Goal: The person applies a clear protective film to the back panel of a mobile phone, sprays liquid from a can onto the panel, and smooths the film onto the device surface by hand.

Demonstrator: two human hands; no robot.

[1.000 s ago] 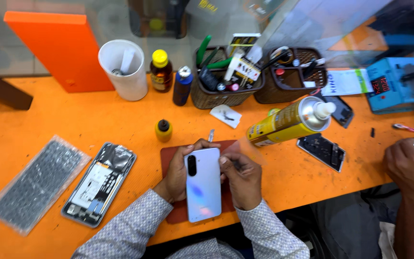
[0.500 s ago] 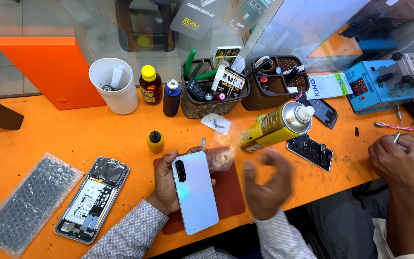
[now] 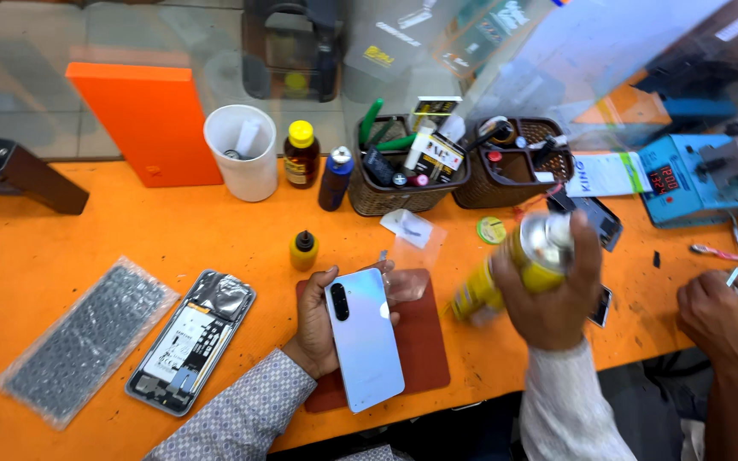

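Head view: left hand [image 3: 318, 320] grips the pale phone back cover [image 3: 363, 337] over the red mat [image 3: 420, 341], near centre; right hand [image 3: 548, 294] clutches the yellow spray can [image 3: 510, 273], just right.

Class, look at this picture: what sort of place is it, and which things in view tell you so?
Most likely a phone repair bench. An opened phone frame lies on the orange worktop, baskets of small tools stand behind, and the left hand holds a phone back cover.
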